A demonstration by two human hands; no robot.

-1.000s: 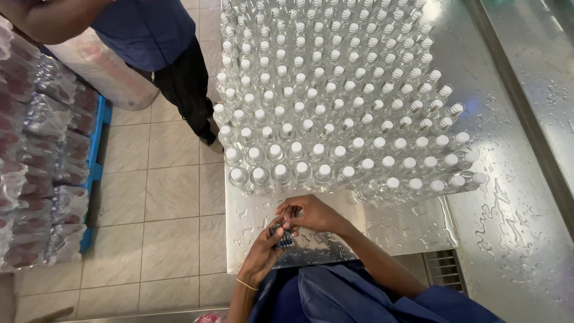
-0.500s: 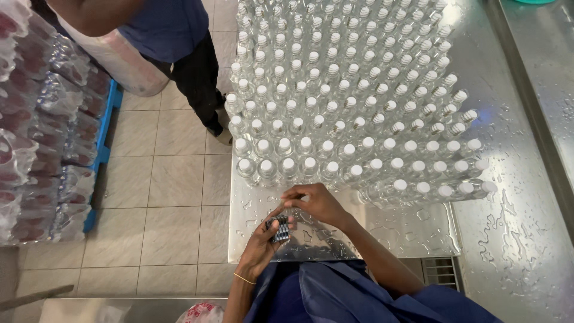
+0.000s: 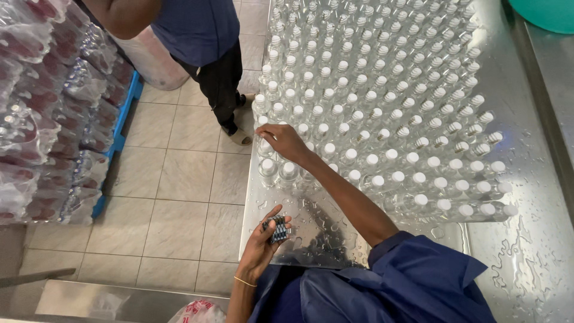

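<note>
A dense block of clear plastic bottles with white caps (image 3: 382,90) stands on a wet steel table (image 3: 526,257). My right hand (image 3: 286,141) reaches to the block's near left corner, its fingertips pinched down on the cap of a corner bottle (image 3: 266,145). At the table's near edge, my left hand (image 3: 266,236) holds a small stack of dark blue sleeves (image 3: 278,229). A thin bracelet circles my left wrist. I cannot tell whether the right fingers carry anything.
Another person in a blue shirt and dark trousers (image 3: 209,54) stands on the tiled floor (image 3: 179,191) beside the table's left edge. Shrink-wrapped bottle packs (image 3: 42,119) are piled at far left. A teal tub (image 3: 550,13) sits at top right.
My right hand left my left hand at the table's near edge and reached forward to the corner bottles. My left hand stayed put with the stack.
</note>
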